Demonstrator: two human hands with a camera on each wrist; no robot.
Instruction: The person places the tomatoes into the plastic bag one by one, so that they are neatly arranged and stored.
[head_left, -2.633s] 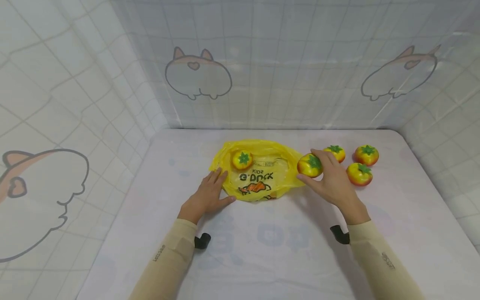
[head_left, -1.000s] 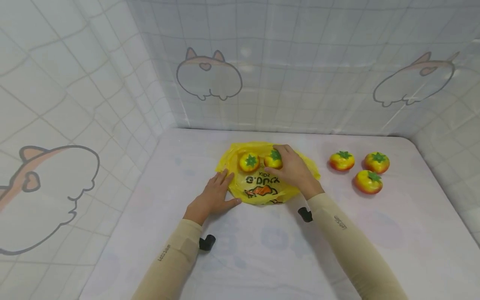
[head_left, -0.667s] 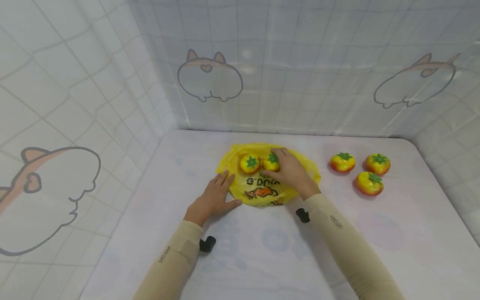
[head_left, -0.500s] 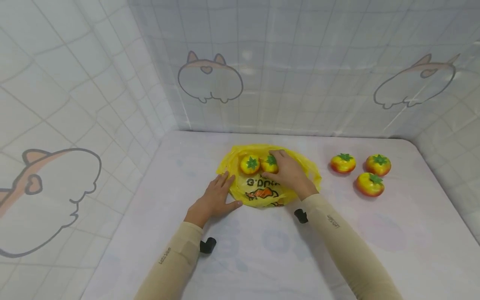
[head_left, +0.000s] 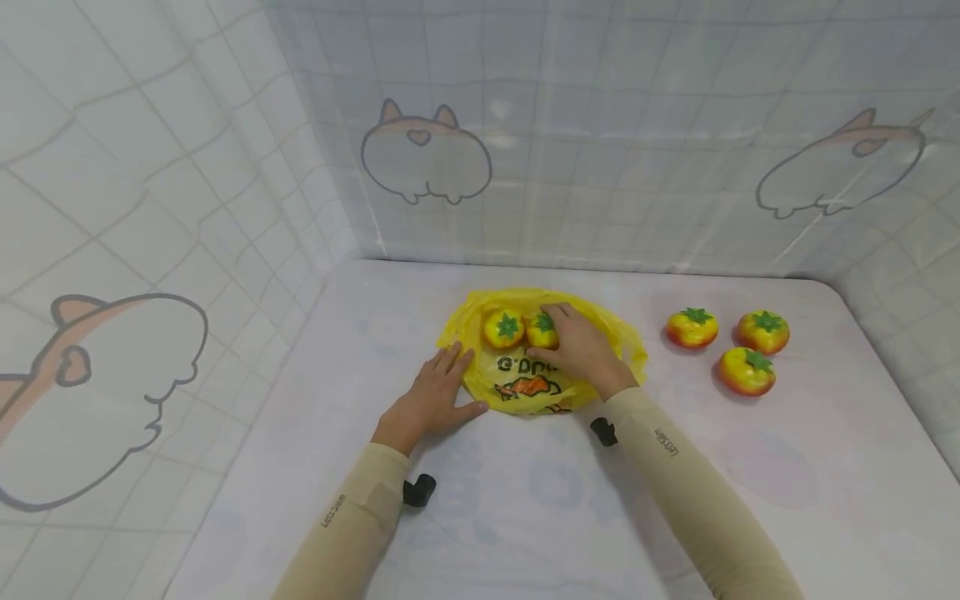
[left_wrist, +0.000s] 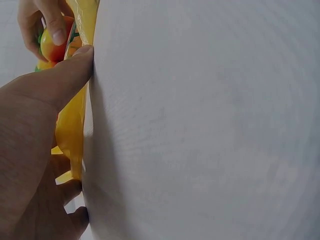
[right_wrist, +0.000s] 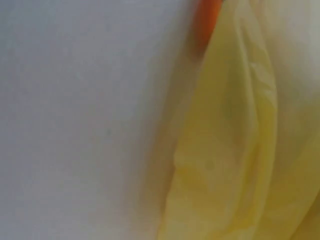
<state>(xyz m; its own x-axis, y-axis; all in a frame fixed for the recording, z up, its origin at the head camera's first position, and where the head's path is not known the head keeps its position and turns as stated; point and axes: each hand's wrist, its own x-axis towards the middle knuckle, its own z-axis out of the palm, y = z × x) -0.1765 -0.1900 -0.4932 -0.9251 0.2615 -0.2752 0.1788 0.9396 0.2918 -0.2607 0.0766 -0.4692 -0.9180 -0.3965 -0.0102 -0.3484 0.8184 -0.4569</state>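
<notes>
A yellow plastic bag [head_left: 465, 317] with a printed duck lies flat on the table, its mouth spread wide. My right hand [head_left: 585, 346] reaches into it and grips a yellow-and-red toy tomato [head_left: 538, 335] with a green leafy top. Just left of that sits another toy tomato [head_left: 503, 329], also in the bag. Spread fingers of my left hand [head_left: 431, 396] rest on the bag's left edge. The left wrist view shows the right hand's fingers [left_wrist: 58, 36] around the held tomato [left_wrist: 51, 49]. The right wrist view has mostly blurred yellow bag [right_wrist: 220, 160]; the hand is outside it.
To the right of the bag three more toy tomatoes stand on the white-covered table: one nearer the bag [head_left: 692, 328], a far one [head_left: 762, 332] and a front one [head_left: 746, 372]. Tile-patterned curtain walls [head_left: 600, 167] enclose the table's back and sides.
My right hand has carried a toy tomato from the bag's right side into the bag, then moved it slightly left, beside the first one. The left hand has stayed on the bag's edge.
</notes>
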